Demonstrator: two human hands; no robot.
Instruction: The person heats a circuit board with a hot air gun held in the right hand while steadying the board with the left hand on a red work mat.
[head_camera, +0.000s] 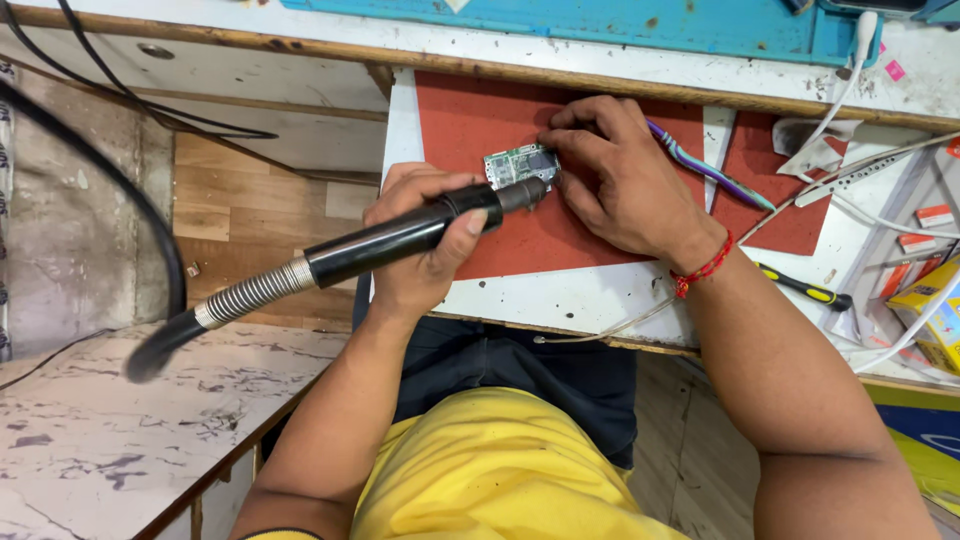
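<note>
Circuit board (519, 164) flat on red mat (470, 120) | right hand (620, 175) fingertips pin it steady | left hand (425, 235) fingers wrapped round black hot-air handpiece (400, 238), nozzle at board edge

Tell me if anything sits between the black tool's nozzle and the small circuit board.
Nothing visible does. The left hand aims the black tool so its nozzle meets the circuit board on the red mat. The right hand pins the board from the far side.

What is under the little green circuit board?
The small circuit board lies on a red mat, which sits on a white worktop. The right hand covers the board's right edge, and the black tool in the left hand hides its lower corner.
</note>
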